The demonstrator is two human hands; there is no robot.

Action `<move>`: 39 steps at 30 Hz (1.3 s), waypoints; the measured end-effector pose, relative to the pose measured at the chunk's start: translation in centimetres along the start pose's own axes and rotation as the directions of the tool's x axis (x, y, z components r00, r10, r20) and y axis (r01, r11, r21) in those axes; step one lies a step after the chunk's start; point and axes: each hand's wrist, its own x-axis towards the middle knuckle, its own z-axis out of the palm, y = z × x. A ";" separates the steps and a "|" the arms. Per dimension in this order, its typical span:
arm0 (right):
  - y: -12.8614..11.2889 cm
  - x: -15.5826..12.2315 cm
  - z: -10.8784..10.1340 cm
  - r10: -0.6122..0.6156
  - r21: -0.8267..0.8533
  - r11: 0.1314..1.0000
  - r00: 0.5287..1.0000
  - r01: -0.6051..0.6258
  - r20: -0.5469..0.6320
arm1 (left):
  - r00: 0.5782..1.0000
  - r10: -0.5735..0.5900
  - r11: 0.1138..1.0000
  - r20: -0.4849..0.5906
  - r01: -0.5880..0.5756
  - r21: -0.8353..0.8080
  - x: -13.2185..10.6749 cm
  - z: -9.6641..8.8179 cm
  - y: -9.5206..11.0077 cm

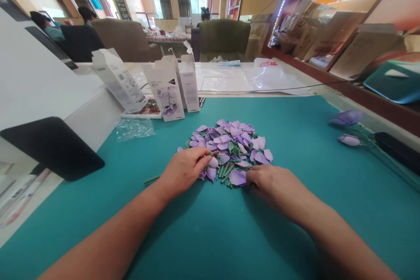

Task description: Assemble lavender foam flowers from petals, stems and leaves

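Observation:
A pile of loose purple petals (226, 138), mixed with short green stem pieces (225, 171) and green leafy parts (234, 148), lies in the middle of the green mat. At its left edge is my left hand (185, 168), thumb and fingers pinched together close to a small red and green piece; what they hold is partly hidden. A thin green stem (151, 179) pokes out to the left from beneath that wrist. My right hand (271, 181) is at the near right edge of the pile, its curled fingers closed on the edge of a light purple petal (237, 178).
White boxes (169, 96) and a crumpled clear bag (134, 128) stand back left. A black tablet-like panel (54, 148) leans at the left. Purple flowers on stems (348, 140) lie right, by a dark object (397, 151). Chairs and seated people are beyond the desk.

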 end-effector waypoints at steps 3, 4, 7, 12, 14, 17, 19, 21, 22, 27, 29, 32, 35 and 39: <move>-0.1 0.1 0.7 0.010 -0.006 1.000 1.000 -0.010 -0.015 | 1.000 -0.004 1.000 0.003 0.004 0.003 0.0 0.1 0.0; -0.1 0.2 0.9 0.007 -0.003 1.000 1.000 -0.007 -0.016 | 1.000 -0.001 1.000 0.002 0.001 0.002 0.0 0.0 0.0; 0.1 0.4 1.5 -0.009 -0.001 1.000 1.000 0.009 -0.022 | 1.000 0.016 1.000 0.004 -0.016 0.003 -0.1 0.0 0.1; 0.3 0.2 1.2 -0.038 0.066 0.997 0.996 0.044 -0.085 | 0.999 0.041 0.999 -0.012 -0.041 0.014 -0.2 0.0 0.0; 0.1 0.2 0.1 -0.028 0.211 0.976 0.992 0.053 -0.120 | 0.998 0.056 0.998 -0.019 -0.055 0.016 -0.2 0.0 0.0; -0.6 0.8 -2.1 -0.010 0.520 0.849 0.986 0.096 -0.165 | 0.997 0.075 0.997 -0.023 -0.075 0.011 -0.3 0.1 -0.1; -1.1 1.8 -3.2 0.024 0.703 0.696 0.974 0.145 -0.225 | 0.997 0.078 0.997 -0.019 -0.078 0.006 -0.3 0.1 -0.1; -1.4 3.0 -3.6 0.064 0.817 0.538 0.957 0.207 -0.284 | 0.997 0.079 0.997 -0.025 -0.079 0.000 -0.4 -0.1 0.0; -1.4 3.7 -3.5 0.084 0.857 0.463 0.951 0.227 -0.297 | 0.996 0.080 0.997 -0.033 -0.080 -0.004 -0.4 -0.1 0.0; -0.9 5.6 -1.3 0.214 0.965 0.159 0.947 0.207 -0.238 | 0.994 0.084 0.996 -0.064 -0.086 -0.028 -0.6 -0.4 0.3; -0.8 5.9 -0.5 0.243 0.974 0.104 0.945 0.201 -0.221 | 0.993 0.087 0.996 -0.077 -0.089 -0.029 -0.6 -0.4 0.3; -1.0 6.1 0.3 0.252 0.979 0.038 0.946 0.202 -0.205 | 0.993 0.081 0.996 -0.087 -0.083 -0.019 -0.6 -0.3 0.3; -1.5 6.2 0.3 0.251 0.981 -0.021 0.951 0.191 -0.179 | 0.993 0.080 0.997 -0.087 -0.082 -0.012 -0.6 -0.2 0.3; -2.1 6.2 0.1 0.244 0.981 -0.066 0.956 0.181 -0.160 | 0.993 0.074 0.997 -0.094 -0.076 -0.013 -0.6 -0.2 0.4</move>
